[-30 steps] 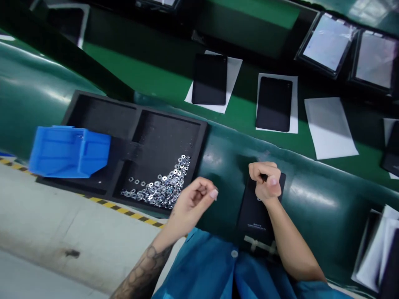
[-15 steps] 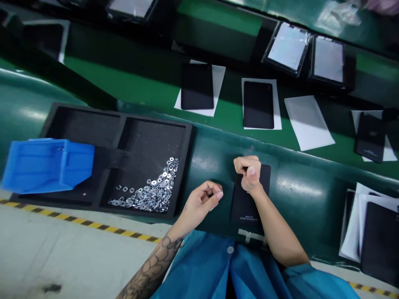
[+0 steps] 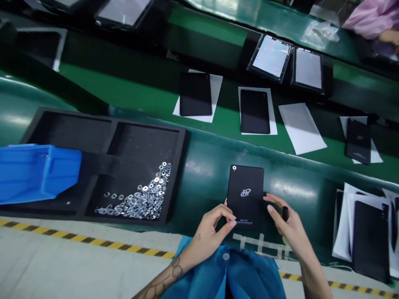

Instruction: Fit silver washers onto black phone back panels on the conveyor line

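A black tablet (image 3: 245, 182) lies back side up on the green bench, with a light logo in its middle. A shiny ring (image 3: 234, 167) sits at its upper left corner. My left hand (image 3: 215, 226) is over the tablet's lower left edge, thumb and forefinger pinched; whatever is between the tips is too small to name. To the tablet's right is my right hand (image 3: 288, 222), thumb and forefinger apart, the other fingers curled around a small black cylindrical thing (image 3: 285, 213). Small metal washers (image 3: 146, 199) lie heaped in a compartment of the black tray (image 3: 177, 166).
A blue bin (image 3: 62, 174) rests on the tray's left part. On the green belt (image 3: 149, 89) beyond lie tablets (image 3: 195, 93) on white sheets and a bare sheet (image 3: 302, 128). Tablets and papers (image 3: 343, 224) are stacked at right. A co-worker's pink sleeve (image 3: 370, 18) shows far right.
My right hand has moved off the tablet to its right and partly opened its fist, uncovering the logo and the corner ring. My left hand has moved down and right to the tablet's lower edge.
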Demonstrator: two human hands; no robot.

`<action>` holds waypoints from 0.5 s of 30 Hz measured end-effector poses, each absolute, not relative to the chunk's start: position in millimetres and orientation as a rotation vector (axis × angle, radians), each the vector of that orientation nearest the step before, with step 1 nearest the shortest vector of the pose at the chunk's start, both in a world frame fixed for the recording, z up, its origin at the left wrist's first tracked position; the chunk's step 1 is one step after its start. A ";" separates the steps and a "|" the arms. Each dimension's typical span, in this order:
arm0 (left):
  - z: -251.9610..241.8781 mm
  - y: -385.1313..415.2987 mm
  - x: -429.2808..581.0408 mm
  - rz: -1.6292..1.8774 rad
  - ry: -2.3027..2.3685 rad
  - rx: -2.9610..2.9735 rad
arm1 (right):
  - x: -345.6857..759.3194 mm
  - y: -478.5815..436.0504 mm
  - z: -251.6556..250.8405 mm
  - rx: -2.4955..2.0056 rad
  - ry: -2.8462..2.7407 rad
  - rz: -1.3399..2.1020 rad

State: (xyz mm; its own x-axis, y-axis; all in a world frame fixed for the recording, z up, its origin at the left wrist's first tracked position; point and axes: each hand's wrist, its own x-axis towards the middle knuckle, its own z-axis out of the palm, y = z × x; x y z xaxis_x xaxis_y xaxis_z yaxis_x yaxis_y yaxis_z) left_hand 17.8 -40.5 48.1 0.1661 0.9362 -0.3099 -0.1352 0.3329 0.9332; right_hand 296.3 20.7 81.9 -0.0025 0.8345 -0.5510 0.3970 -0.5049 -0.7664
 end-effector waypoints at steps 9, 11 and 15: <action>38.3 -10.4 10.0 0.959 1.144 0.850 | 284.3 38.4 69.5 -1.747 -0.826 1.553; 37.6 -5.6 2.5 0.974 1.234 0.869 | 309.4 76.4 89.7 -1.701 -0.855 1.391; 35.2 -8.2 -13.0 0.984 1.330 0.912 | 378.6 169.8 137.1 -1.587 -1.014 1.170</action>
